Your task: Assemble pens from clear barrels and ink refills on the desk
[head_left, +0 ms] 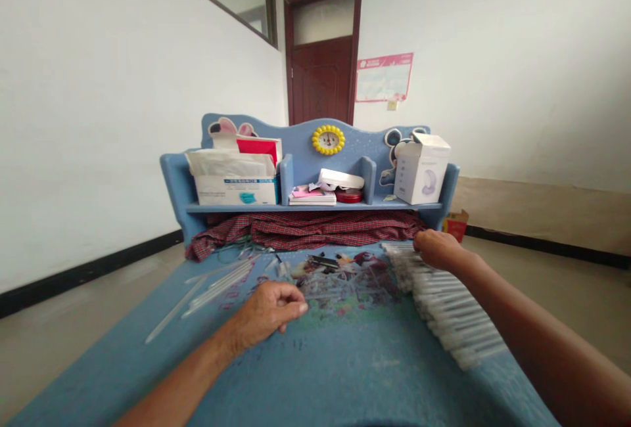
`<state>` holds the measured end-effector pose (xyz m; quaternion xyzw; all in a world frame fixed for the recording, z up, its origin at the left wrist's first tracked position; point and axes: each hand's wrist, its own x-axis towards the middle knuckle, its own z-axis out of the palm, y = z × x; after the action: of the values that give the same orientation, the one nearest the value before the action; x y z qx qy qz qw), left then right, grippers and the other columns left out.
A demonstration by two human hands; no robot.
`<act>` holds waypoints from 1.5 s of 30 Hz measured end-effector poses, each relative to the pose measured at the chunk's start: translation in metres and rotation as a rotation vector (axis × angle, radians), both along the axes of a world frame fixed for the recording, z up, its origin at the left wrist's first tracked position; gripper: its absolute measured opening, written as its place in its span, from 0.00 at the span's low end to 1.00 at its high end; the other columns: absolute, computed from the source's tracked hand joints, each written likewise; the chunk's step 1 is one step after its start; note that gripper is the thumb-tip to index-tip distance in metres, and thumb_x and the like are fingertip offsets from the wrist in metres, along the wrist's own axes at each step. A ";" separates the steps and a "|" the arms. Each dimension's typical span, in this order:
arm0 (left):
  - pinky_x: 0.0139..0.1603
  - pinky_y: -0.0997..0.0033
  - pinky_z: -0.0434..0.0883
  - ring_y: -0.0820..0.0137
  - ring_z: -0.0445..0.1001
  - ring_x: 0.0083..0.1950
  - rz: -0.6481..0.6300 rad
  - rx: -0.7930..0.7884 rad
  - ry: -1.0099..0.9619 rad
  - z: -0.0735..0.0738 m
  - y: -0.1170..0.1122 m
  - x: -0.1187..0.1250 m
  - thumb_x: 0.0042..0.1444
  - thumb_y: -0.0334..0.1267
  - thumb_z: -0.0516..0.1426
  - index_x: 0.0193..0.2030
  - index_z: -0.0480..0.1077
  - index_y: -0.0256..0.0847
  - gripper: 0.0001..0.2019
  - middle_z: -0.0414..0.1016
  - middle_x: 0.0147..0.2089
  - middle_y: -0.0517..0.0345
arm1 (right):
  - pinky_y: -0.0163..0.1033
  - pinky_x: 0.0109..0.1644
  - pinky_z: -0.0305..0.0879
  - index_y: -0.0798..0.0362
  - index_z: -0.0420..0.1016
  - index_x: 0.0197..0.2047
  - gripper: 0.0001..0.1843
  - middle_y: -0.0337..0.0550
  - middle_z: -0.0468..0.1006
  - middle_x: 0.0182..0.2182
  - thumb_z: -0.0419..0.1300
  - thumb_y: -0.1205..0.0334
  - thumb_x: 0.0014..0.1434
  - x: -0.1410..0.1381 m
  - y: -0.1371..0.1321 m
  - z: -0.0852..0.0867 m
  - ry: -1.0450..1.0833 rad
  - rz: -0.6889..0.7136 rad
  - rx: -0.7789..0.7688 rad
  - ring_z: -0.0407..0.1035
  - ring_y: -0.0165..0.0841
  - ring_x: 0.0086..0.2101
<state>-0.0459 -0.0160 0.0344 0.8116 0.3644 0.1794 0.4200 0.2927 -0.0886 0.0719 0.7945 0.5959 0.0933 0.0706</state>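
Head view: left hand (276, 309) loosely curled over the blue tabletop (355, 361); whether it grips anything cannot be told. Right hand (438, 249) at the far end of the slender whitish tubes (453, 315) rowed along the tabletop's right side, its grasp likewise unclear.

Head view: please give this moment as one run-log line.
left hand: curled over blue table | right hand: at far end of tube pile, grip unclear | loose tubes: on table's left side

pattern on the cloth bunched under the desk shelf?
Red and dark check on the cloth; shows best in the head view, the only one here.
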 end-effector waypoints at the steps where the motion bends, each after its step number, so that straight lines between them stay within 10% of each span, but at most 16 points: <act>1: 0.20 0.79 0.58 0.78 0.61 0.18 0.008 -0.004 -0.007 0.001 -0.001 0.000 0.44 0.46 0.56 0.28 0.69 0.34 0.14 0.62 0.18 0.67 | 0.39 0.39 0.65 0.56 0.75 0.38 0.17 0.55 0.77 0.38 0.49 0.75 0.50 0.000 0.000 0.000 -0.003 0.000 -0.003 0.71 0.41 0.41; 11: 0.21 0.79 0.59 0.78 0.62 0.19 0.076 0.059 -0.062 -0.002 0.007 -0.005 0.44 0.44 0.55 0.27 0.70 0.35 0.12 0.64 0.19 0.65 | 0.40 0.38 0.63 0.55 0.73 0.42 0.17 0.54 0.76 0.41 0.50 0.72 0.51 -0.008 -0.007 0.003 -0.018 0.001 0.009 0.71 0.42 0.42; 19: 0.21 0.79 0.59 0.77 0.63 0.18 0.410 0.336 -0.089 -0.008 0.031 -0.021 0.46 0.40 0.52 0.26 0.69 0.35 0.10 0.64 0.17 0.65 | 0.38 0.33 0.60 0.49 0.74 0.36 0.14 0.47 0.78 0.29 0.49 0.58 0.56 -0.088 -0.015 -0.001 0.126 0.357 0.075 0.72 0.38 0.33; 32: 0.27 0.78 0.59 0.75 0.65 0.26 0.342 0.581 0.280 -0.025 0.043 -0.031 0.45 0.31 0.53 0.28 0.72 0.37 0.06 0.68 0.23 0.62 | 0.38 0.38 0.62 0.51 0.76 0.38 0.13 0.49 0.77 0.36 0.52 0.61 0.52 -0.155 0.020 -0.028 0.296 0.524 -0.034 0.71 0.39 0.38; 45: 0.37 0.67 0.63 0.59 0.72 0.40 0.542 0.611 0.684 0.002 0.044 -0.055 0.48 0.31 0.51 0.30 0.72 0.37 0.08 0.74 0.34 0.45 | 0.39 0.37 0.63 0.54 0.74 0.39 0.16 0.53 0.77 0.35 0.47 0.69 0.55 -0.140 0.061 -0.044 0.141 0.231 0.098 0.72 0.41 0.38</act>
<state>-0.1005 0.0277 0.0361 0.7858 0.6082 0.1045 -0.0398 0.1527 -0.0280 0.0281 0.7277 0.6816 0.0736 -0.0214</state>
